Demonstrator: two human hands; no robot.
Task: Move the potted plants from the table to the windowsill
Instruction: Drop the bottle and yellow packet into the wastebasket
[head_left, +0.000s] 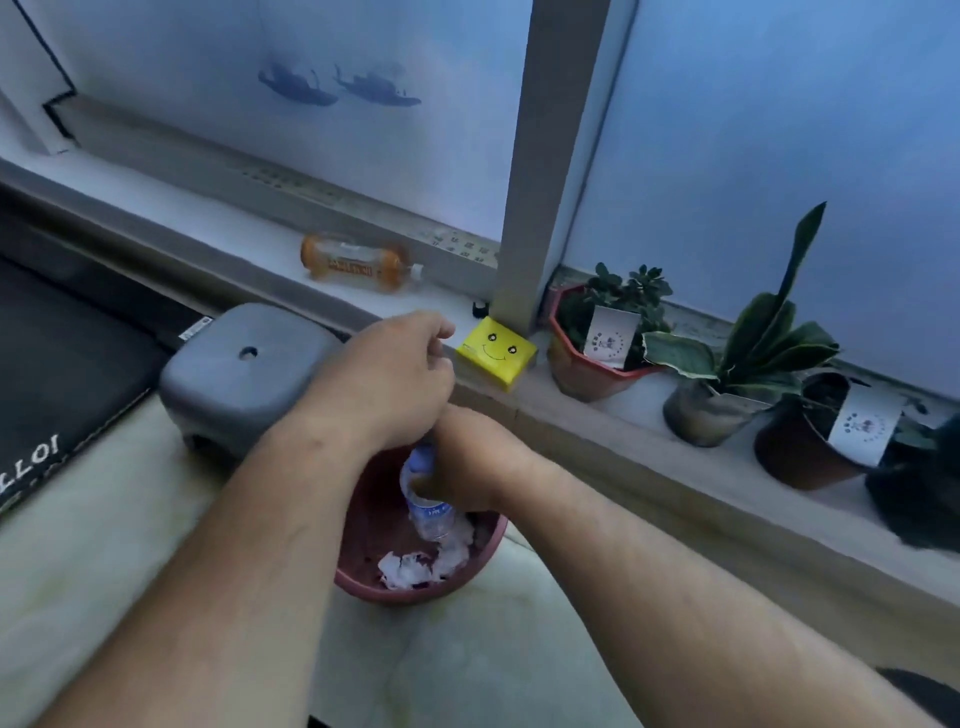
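Three potted plants stand in a row on the windowsill (644, 397) at the right: a succulent in a red pot (582, 366), a broad-leaved plant in a grey-green pot (698, 418) and a dark pot (795, 454) with a white label. A fourth dark plant (919, 499) is cut off by the right edge. My right hand (470, 462) grips a clear water bottle (428, 512) over a reddish bin. My left hand (387, 379) hovers just above the bottle's top with its fingers curled; nothing shows in it.
The reddish bin (485, 545) on the pale floor holds crumpled paper. A grey plastic stool (244, 374) stands to its left, next to a black mat (67, 364). On the sill lie an orange bottle (358, 262) and a yellow smiley box (496, 353) by the window post.
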